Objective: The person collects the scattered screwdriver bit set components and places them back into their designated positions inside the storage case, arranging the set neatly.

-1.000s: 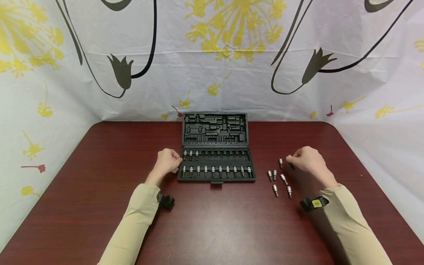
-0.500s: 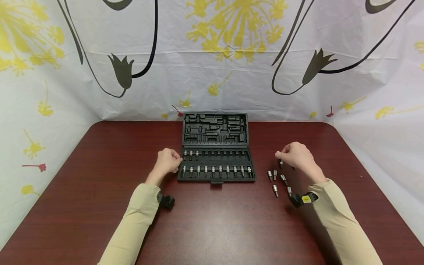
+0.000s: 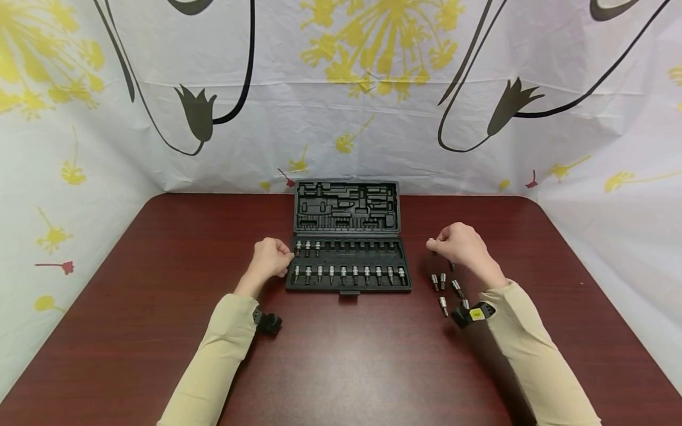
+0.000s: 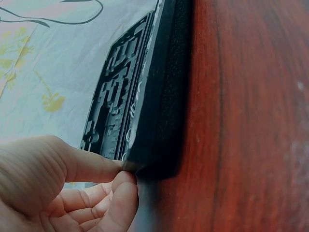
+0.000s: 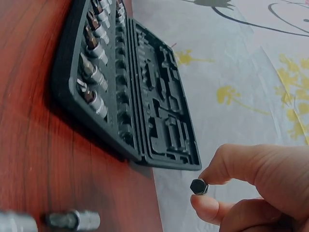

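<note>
At left, the left hand (image 3: 270, 258) pinches the near left part of the case (image 3: 359, 261) between thumb and forefinger, the other fingers curled. The case lies open on the table (image 3: 341, 355), its lid (image 3: 346, 206) swung to the far side and moulded with recesses. In the tray, ten front bits (image 3: 343, 273) stand in a row, tips toward the near edge; behind them three back bits (image 3: 307, 248) fill the leftmost slots, pointing the same way. Right of the case, six loose bits (image 3: 443, 306) lie on the table, tips mostly nearward, some partly covered. Above them, apart from the case, the right hand (image 3: 459, 242) grips the held bit (image 5: 199, 186) between thumb and forefinger; its hexagonal end and long axis point toward the right wrist camera. That camera wears a yellow label (image 3: 476, 315), its writing too small to read.
</note>
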A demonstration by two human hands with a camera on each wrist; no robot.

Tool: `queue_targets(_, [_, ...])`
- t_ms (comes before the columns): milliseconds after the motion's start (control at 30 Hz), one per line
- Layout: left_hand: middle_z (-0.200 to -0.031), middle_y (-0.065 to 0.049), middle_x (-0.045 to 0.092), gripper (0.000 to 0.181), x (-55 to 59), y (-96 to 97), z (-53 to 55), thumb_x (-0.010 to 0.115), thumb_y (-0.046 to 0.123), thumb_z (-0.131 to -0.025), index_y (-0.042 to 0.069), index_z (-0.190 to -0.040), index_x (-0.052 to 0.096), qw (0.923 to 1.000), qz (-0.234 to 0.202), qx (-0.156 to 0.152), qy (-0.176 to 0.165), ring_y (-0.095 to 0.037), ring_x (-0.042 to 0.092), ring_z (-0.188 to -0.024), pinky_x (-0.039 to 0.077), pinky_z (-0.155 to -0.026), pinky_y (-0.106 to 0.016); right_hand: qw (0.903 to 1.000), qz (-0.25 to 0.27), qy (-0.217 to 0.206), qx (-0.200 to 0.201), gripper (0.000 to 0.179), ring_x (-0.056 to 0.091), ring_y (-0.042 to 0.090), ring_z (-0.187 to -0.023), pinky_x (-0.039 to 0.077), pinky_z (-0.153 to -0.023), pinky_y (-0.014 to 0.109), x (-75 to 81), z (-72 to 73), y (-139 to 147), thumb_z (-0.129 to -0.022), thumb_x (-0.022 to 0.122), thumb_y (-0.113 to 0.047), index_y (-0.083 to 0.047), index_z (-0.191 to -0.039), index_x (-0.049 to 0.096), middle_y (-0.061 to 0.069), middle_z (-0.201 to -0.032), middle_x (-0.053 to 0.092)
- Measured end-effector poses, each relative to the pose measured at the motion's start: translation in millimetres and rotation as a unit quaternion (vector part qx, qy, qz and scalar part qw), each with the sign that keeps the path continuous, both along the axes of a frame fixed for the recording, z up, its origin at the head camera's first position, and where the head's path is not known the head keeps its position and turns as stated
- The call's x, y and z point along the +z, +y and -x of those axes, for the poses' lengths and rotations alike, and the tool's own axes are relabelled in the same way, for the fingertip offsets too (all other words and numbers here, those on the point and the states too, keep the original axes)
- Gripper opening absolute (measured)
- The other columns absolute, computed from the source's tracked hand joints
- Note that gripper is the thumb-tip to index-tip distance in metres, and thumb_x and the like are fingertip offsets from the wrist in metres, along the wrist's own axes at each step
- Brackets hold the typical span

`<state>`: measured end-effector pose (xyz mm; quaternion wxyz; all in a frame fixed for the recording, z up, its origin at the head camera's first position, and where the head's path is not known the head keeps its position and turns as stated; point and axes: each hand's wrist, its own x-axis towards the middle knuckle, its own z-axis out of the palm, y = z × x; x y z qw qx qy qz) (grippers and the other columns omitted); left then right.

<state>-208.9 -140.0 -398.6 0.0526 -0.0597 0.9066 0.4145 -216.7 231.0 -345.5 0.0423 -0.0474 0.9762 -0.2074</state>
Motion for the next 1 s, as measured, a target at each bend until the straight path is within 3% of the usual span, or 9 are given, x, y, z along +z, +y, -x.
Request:
queue_targets(533, [-0.065,-0.011,0.065,0.011,0.6,-1.0,0.7,0.063,0.006,-0.086,-0.004,-0.081,0.063,1.0,0.0,-0.004,-0.005,-0.01,0.057,-0.045,0.054,-0.047,-0.026,0.9999,0.008,-0.005,0.006,0.032,0.035,0.01,-0.046,0.027,-0.043,0.024,3.0,6.1,-29,-0.084,0.058,-0.028,-0.006,-0.061,0.064,-0.009,-0.045,0.034])
queue_targets(767, [-0.062,-0.011,0.064,0.011,-3.4,-2.7,3.4,0.063,0.004,-0.085,-0.003,-0.076,0.062,1.0,-0.008,-0.005,-0.002,-0.016,0.061,-0.046,0.054,-0.046,-0.028,0.9999,0.009,0.0,0.014,0.034,0.034,0.01,-0.048,0.026,-0.044,0.024,4.1,8.5,-43,-0.083,0.058,-0.028,-0.013,-0.053,0.055,-0.009,-0.046,0.034])
queue_targets(1000, [-0.064,-0.012,0.065,0.011,-0.1,-1.3,1.6,0.062,0.004,-0.086,-0.004,-0.08,0.063,0.9999,-0.009,0.001,-0.007,-0.014,0.06,-0.047,0.055,-0.048,-0.028,0.9995,0.019,0.004,0.025,0.036,0.033,0.009,-0.046,0.025,-0.044,0.023,4.0,10.4,-55,-0.083,0.062,-0.027,-0.014,-0.052,0.051,-0.009,-0.046,0.033])
